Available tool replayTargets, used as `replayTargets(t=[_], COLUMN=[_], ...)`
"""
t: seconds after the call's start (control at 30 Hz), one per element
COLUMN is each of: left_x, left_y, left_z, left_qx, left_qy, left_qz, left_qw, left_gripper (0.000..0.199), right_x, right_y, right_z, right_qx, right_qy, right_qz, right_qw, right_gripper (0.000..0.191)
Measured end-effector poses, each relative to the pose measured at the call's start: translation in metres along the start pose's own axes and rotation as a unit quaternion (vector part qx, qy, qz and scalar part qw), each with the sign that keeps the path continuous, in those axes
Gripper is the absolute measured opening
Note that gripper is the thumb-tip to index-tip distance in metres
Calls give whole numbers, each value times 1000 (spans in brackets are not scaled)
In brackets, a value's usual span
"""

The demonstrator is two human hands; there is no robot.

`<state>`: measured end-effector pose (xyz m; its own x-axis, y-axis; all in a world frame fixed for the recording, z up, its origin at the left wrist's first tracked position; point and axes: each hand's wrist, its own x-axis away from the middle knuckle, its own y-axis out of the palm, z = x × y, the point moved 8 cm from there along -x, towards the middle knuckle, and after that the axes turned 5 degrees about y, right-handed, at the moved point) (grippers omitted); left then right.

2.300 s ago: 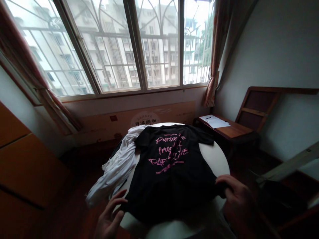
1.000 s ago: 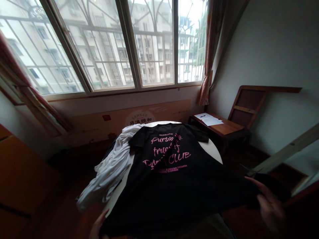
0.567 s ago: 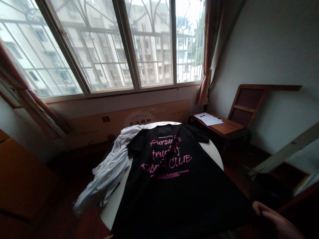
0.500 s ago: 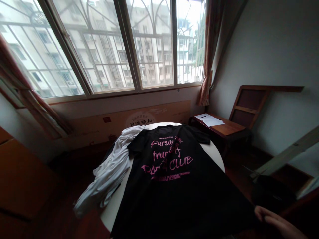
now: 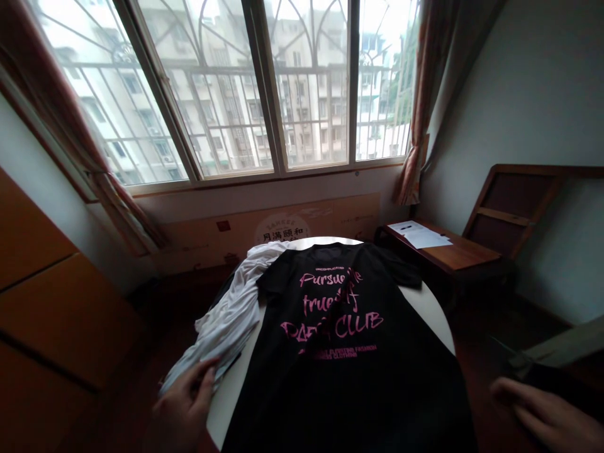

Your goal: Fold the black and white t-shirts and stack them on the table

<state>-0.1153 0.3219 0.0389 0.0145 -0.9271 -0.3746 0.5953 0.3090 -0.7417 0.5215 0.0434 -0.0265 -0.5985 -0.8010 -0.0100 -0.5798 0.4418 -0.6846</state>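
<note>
A black T-shirt (image 5: pixel 358 384) with pink lettering lies spread over a round white table (image 5: pixel 436 314), its neck toward the window and its lower part toward me. Along its left side a crumpled white garment (image 5: pixel 231 314) drapes over the table's edge. My left hand (image 5: pixel 186 399) is just in front of the white garment's lower end, thumb and forefinger apart, nothing visible between them. Off to the right of the shirt, my right hand (image 5: pixel 547 409) is in the air, fingers loosely bent and holding nothing I can see. Shadow darkens both hands.
A low wooden stand (image 5: pixel 472 251) with white papers (image 5: pixel 425 236) is at the right, a brown padded panel (image 5: pixel 514 201) behind it. A printed cardboard panel (image 5: pixel 330 217) leans below the barred window. An orange-brown cabinet (image 5: pixel 42 314) is at the left.
My right hand has let go of the shirt's lower right corner, which has dropped. My left hand has come into view at the lower left. The view has swung left.
</note>
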Motion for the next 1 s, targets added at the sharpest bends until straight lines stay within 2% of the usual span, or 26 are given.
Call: replayTargets(t=[0.07, 0.13, 0.23, 0.3, 0.37, 0.43, 0.57, 0.67, 0.83, 1.0], left_x=[-40, -79, -133, -162, -183, -198, -210, -216, -238, -277], left_y=[27, 57, 98, 119, 136, 150, 170, 177, 179, 179], left_z=[42, 74, 97, 102, 102, 98, 84, 74, 69, 62], left_qx=[-83, -161, -245, -257, -252, -241, -189, -140, -24, 127], left_qy=[35, 69, 97, 111, 130, 154, 203, 208, 165, 55], left_qz=[-76, -131, -173, -182, -188, -201, -236, -239, -221, -208], left_qw=[993, 976, 949, 943, 940, 937, 932, 938, 961, 968], left_gripper=[40, 38, 39, 40, 39, 38, 43, 51, 33, 32], right_x=[-15, -23, -30, -37, -50, -64, -84, -94, -100, -95], right_y=[20, 45, 84, 106, 124, 137, 152, 156, 159, 164], right_z=[-52, -107, -170, -188, -187, -177, -152, -133, -118, -120], right_qx=[19, 20, -21, -58, -72, -75, -111, -144, -189, -166], right_qy=[-32, -78, -167, -199, -190, -163, -113, -65, -24, -27], right_qz=[-59, -105, -163, -191, -218, -239, -265, -249, -208, -221], right_qw=[998, 991, 972, 959, 955, 954, 951, 955, 959, 961], right_gripper=[36, 34, 28, 26, 26, 26, 25, 27, 29, 27])
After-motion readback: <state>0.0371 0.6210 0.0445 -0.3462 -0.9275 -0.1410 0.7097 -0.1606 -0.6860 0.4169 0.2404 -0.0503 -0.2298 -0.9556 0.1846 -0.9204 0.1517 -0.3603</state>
